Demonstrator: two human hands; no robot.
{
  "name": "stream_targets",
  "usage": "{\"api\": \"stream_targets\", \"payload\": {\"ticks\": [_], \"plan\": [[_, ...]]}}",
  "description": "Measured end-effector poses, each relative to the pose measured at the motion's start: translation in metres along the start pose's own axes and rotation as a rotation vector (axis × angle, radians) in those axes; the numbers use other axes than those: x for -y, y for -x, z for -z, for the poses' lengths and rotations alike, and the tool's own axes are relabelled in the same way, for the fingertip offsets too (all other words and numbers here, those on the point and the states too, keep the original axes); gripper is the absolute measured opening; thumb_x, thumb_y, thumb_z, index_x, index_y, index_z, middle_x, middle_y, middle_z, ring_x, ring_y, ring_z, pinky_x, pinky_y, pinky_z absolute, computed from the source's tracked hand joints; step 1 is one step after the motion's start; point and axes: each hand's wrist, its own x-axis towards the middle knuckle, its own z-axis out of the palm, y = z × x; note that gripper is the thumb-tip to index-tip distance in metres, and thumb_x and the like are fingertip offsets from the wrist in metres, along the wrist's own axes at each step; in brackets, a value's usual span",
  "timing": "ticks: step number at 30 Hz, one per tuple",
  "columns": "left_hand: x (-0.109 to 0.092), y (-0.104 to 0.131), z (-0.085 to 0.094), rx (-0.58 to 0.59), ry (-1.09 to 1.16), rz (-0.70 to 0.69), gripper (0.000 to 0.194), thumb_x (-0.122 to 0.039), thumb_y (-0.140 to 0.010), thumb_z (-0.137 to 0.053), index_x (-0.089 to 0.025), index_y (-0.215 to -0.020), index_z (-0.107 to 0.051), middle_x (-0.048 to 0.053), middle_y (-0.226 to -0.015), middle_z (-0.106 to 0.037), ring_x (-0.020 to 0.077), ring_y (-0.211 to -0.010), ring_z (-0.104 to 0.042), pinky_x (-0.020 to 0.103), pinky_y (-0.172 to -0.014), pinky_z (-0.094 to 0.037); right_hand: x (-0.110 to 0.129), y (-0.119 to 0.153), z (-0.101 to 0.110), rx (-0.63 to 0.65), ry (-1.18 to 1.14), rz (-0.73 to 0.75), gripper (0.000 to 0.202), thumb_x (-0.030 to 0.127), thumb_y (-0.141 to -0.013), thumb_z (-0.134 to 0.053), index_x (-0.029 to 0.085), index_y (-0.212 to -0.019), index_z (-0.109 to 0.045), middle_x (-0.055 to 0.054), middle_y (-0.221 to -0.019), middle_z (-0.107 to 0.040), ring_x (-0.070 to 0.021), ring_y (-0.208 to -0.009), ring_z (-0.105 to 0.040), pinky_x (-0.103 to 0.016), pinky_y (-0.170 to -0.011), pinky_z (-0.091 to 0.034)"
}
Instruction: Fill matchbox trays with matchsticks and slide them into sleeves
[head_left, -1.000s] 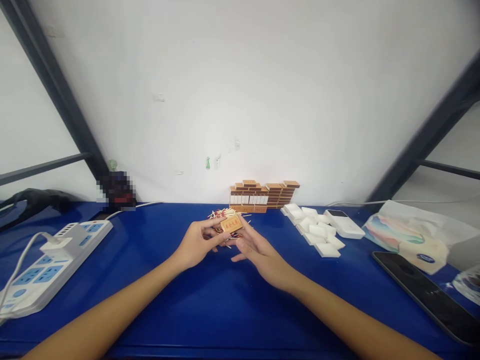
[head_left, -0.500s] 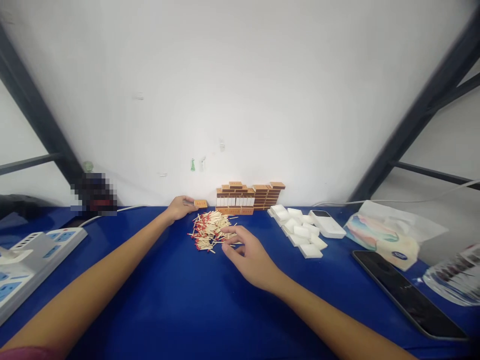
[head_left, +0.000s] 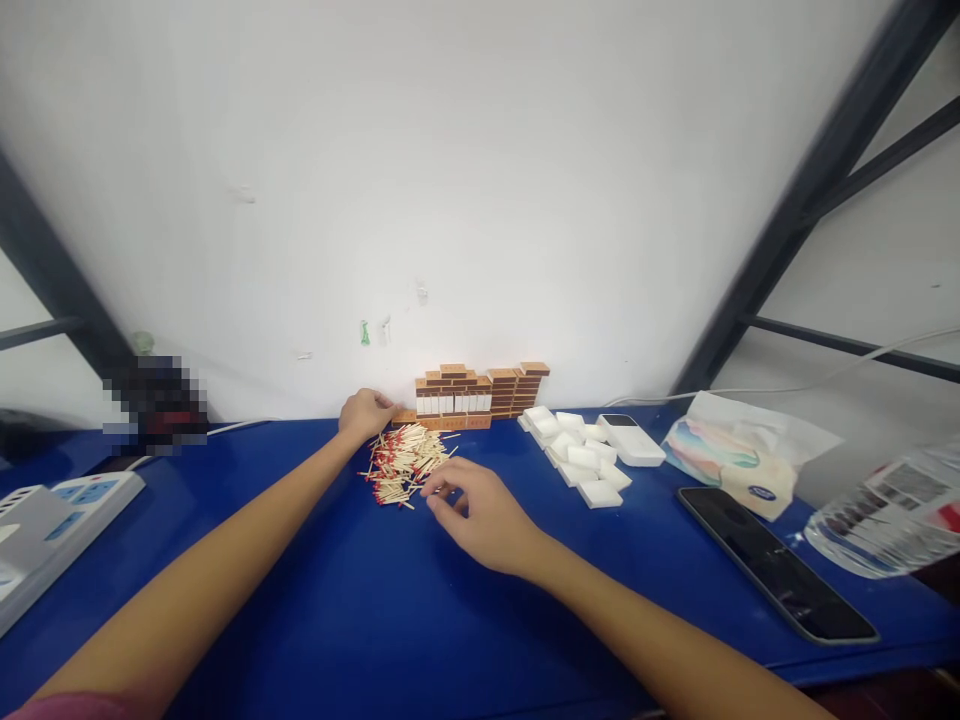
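Closer to the stacked orange-and-brown matchboxes (head_left: pixel 452 382), one cardboard matchbox (head_left: pixel 405 416) now meets their left end on the blue counter (head_left: pixel 337 600). The left hand (head_left: pixel 366 414) touches it, grip partly hidden. Beside loose red-tipped matches (head_left: pixel 405 455), the right hand (head_left: pixel 484 515) curls, fingertip contact unclear. White trays (head_left: pixel 581 455) lie heaped, contents unclear.

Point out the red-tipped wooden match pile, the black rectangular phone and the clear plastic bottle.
Red-tipped wooden match pile (head_left: pixel 407 458): head view, heap's middle.
Black rectangular phone (head_left: pixel 772 562): head view, screen centre.
Clear plastic bottle (head_left: pixel 900 505): head view, labelled side.
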Motion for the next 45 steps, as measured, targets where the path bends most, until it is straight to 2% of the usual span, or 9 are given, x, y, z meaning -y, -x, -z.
{"api": "stream_targets", "payload": {"ticks": [4, 7, 10, 13, 19, 26, 34, 41, 45], "plan": [[-0.007, 0.003, 0.009, 0.061, -0.037, -0.003, 0.03, -0.045, -0.075, -0.079, -0.018, -0.085, -0.074, 0.01, -0.09, -0.078, 0.0258, -0.086, -0.071, 0.03, -0.071, -0.048, -0.027, -0.032, 0.044, -0.122, 0.301, -0.063, 0.013, 0.021, -0.088, -0.059, 0.022, -0.08, -0.069, -0.003, -0.08, -0.071, -0.019, -0.074, -0.063, -0.032, -0.071, -0.048], [-0.011, 0.016, 0.02, 0.093, -0.066, -0.041, 0.039, -0.044, -0.076, -0.077, -0.016, -0.103, -0.071, 0.01, -0.097, -0.078, 0.0254, -0.087, -0.071, 0.029, -0.072, -0.049, -0.059, -0.067, 0.098, -0.446, 0.398, -0.345, 0.014, 0.032, -0.086, -0.06, 0.02, -0.089, -0.068, -0.007, -0.092, -0.072, -0.023, -0.085, -0.066, -0.034, -0.079, -0.049], [-0.013, 0.043, 0.033, 0.048, -0.111, -0.115, 0.057, -0.044, -0.08, -0.073, -0.018, -0.128, -0.06, 0.012, -0.116, -0.074, 0.0275, -0.097, -0.07, 0.032, -0.078, -0.048, -0.089, -0.091, 0.145, -0.732, 0.563, -0.591, 0.054, 0.055, -0.078, -0.067, 0.015, -0.113, -0.063, -0.018, -0.118, -0.066, -0.0304, -0.102, -0.064, -0.038, -0.084, -0.05], [-0.013, 0.082, 0.046, 0.052, -0.148, -0.253, 0.051, -0.048, -0.086, -0.065, -0.022, -0.129, -0.057, 0.007, -0.106, -0.076, 0.0266, -0.098, -0.07, 0.033, -0.079, -0.048, -0.108, -0.098, 0.164, -0.617, 0.606, -0.696, 0.073, 0.07, -0.072, -0.067, 0.01, -0.113, -0.064, -0.023, -0.119, -0.066, -0.0341, -0.105, -0.065, -0.039, -0.083, -0.05], [-0.003, 0.141, 0.064, 0.056, -0.156, -0.359, 0.025, -0.047, -0.091, -0.058, -0.027, -0.103, -0.067, -0.001, -0.089, -0.077, 0.0217, -0.083, -0.071, 0.031, -0.07, -0.048, -0.116, -0.091, 0.157, -0.583, 0.636, -0.703, 0.054, 0.069, -0.074, -0.065, 0.018, -0.087, -0.072, -0.016, -0.093, -0.075, -0.0318, -0.091, -0.069, -0.037, -0.075, -0.05], [0.027, 0.14, 0.057, 0.03, -0.116, -0.347, 0.022, -0.041, -0.092, -0.056, -0.027, -0.103, -0.069, -0.002, -0.084, -0.077, 0.0207, -0.08, -0.07, 0.031, -0.072, -0.049, -0.119, -0.09, 0.162, -0.656, 0.593, -0.625, 0.037, 0.054, -0.08, -0.066, 0.018, -0.087, -0.073, -0.012, -0.093, -0.077, -0.0281, -0.088, -0.069, -0.037, -0.08, -0.051], [0.026, 0.141, 0.057, -0.028, -0.151, -0.405, 0.024, -0.038, -0.093, -0.056, -0.026, -0.111, -0.067, -0.001, -0.089, -0.077, 0.023, -0.087, -0.069, 0.035, -0.078, -0.048, -0.113, -0.071, 0.161, -0.665, 0.751, -0.572, 0.043, 0.052, -0.093, -0.05, 0.016, -0.09, -0.073, -0.016, -0.099, -0.075, -0.0308, -0.094, -0.067, -0.039, -0.082, -0.048], [0.025, 0.138, 0.06, -0.057, -0.155, -0.412, 0.024, -0.038, -0.093, -0.057, -0.027, -0.112, -0.066, -0.001, -0.088, -0.077, 0.0236, -0.088, -0.069, 0.036, -0.078, -0.048, -0.095, -0.021, 0.166, -0.024, 0.925, -0.533, 0.055, 0.071, -0.078, -0.062, 0.019, -0.093, -0.074, -0.013, -0.1, -0.075, -0.0302, -0.091, -0.068, -0.035, -0.071, -0.047], [0.023, 0.143, 0.058, -0.039, -0.151, -0.426, 0.022, -0.037, -0.093, -0.057, -0.027, -0.111, -0.066, -0.002, -0.088, -0.076, 0.0228, -0.086, -0.069, 0.035, -0.078, -0.048, -0.091, -0.01, 0.161, 0.074, 1.04, -0.597, 0.057, 0.066, -0.067, -0.074, 0.02, -0.101, -0.074, -0.014, -0.103, -0.074, -0.0336, -0.096, -0.068, -0.035, -0.068, -0.046]]}}
